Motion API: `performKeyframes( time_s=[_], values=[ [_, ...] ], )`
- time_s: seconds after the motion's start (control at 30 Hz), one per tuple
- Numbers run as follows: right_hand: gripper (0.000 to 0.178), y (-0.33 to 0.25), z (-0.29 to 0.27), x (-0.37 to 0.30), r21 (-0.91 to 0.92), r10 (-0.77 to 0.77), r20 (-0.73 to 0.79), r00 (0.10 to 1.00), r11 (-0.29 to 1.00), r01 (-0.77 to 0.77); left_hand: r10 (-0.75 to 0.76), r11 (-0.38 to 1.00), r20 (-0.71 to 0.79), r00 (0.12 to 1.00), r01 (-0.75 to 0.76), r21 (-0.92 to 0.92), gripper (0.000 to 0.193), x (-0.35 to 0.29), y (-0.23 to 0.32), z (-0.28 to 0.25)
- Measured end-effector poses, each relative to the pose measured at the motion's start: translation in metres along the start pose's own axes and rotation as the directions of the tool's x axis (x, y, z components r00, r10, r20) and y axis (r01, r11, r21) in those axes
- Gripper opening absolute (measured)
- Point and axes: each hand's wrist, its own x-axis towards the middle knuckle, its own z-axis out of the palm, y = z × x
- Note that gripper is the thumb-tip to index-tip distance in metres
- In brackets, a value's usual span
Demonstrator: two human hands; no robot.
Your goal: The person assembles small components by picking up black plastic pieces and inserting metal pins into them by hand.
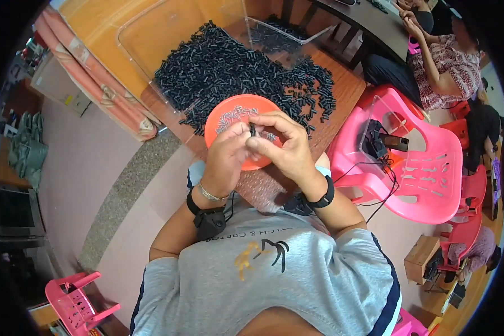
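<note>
Your right hand (285,143) pinches a small black piece (252,130) between thumb and forefinger, over the orange bowl (218,109) of silvery bits (235,115). Your left hand (227,154) has its fingertips bunched together beside it; I can't tell whether they grip it too. Dark printed lettering (241,234) crosses your grey shirt (207,285), above yellow and black figures.
</note>
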Motion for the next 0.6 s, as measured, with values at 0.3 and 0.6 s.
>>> performKeyframes(
  time_s=[0.3,0.6],
  values=[
    [0.009,0.010,0.007,-0.008,0.615,0.435,0.108,0.894,0.677,-0.404,-0.006,0.999,0.039,0.999,0.008,-0.051,0.019,0.000,-0.008,0.002],
    [0.009,0.012,0.022,-0.013,0.569,0.447,-0.025,0.894,0.742,-0.355,0.032,0.994,-0.006,0.999,-0.032,-0.101,0.020,0.000,-0.017,-0.001]
  ],
)
